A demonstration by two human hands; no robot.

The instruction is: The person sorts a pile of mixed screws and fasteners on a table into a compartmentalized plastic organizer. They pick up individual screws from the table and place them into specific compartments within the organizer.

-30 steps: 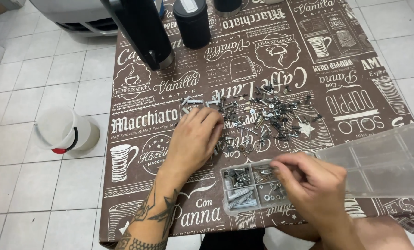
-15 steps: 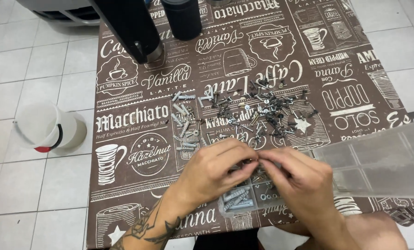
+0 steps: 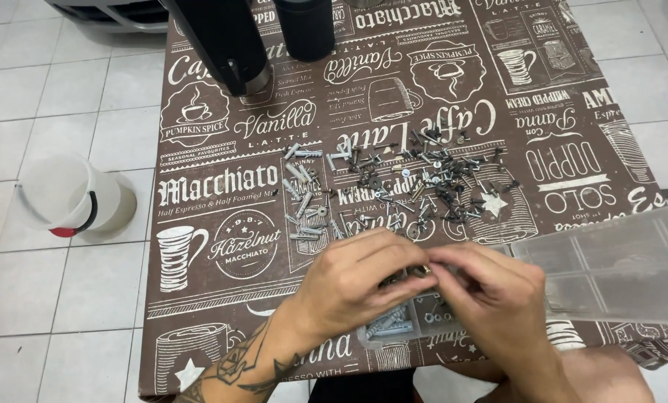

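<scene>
Both hands unmoved since before, left hand [image 3: 356,280] and right hand [image 3: 491,287] fingers pinching small screw [image 3: 426,267], axis unclear

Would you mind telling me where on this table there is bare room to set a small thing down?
The brown printed tablecloth is bare along its left side, between the scattered pile of small metal screws and the table edge. The far right is also free, above the clear plastic organiser lid. The near middle is crowded: left hand, right hand, compartment box.

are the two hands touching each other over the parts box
Touching. The head view shows the left hand and right hand meeting at the fingertips, with no gap visible, above the clear compartment box.
</scene>
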